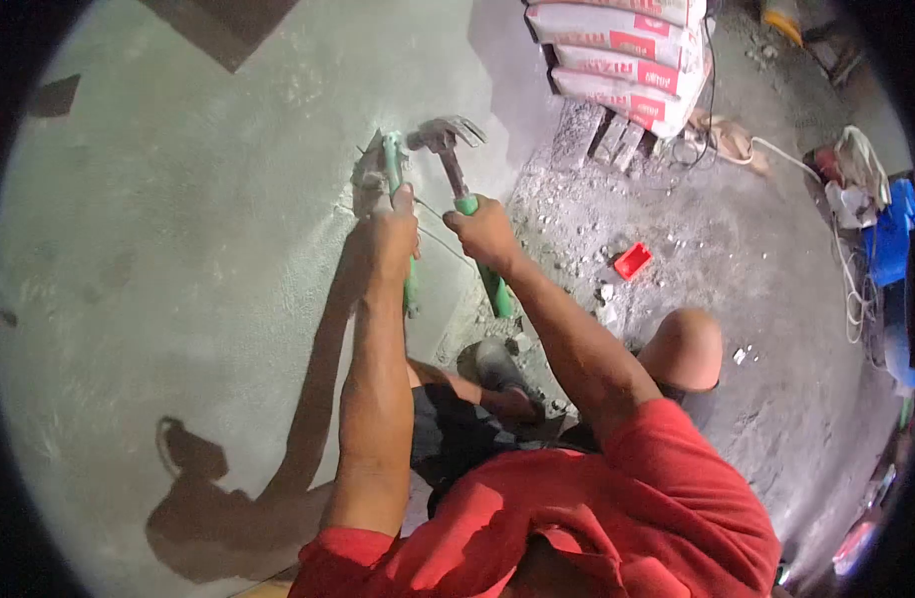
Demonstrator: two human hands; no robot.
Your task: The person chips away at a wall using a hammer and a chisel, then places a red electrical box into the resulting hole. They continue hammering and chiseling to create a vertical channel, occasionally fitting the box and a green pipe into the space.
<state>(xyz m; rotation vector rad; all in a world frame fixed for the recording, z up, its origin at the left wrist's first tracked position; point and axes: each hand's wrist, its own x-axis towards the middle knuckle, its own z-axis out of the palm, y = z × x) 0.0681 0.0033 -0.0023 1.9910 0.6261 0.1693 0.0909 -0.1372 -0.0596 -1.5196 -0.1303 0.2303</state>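
Observation:
My left hand (394, 234) is wrapped around a slim green chisel (394, 157), held against a grey plastered wall (208, 259). Behind the chisel's upper end, a rough chipped hole (368, 179) breaks the plaster. In my right hand (485, 234) is a claw hammer (450, 149), gripped around its green handle (495, 294). The hammer's striking face is close beside the upper end of the chisel, with its claw pointing away to the right.
Stacked printed bags (622, 70) rest on a wooden pallet (617, 140) at the wall's foot. Rubble and a small red box (633, 261) lie on the dusty floor (776, 289). White cable (776, 151) and a blue item (891, 234) are at far right.

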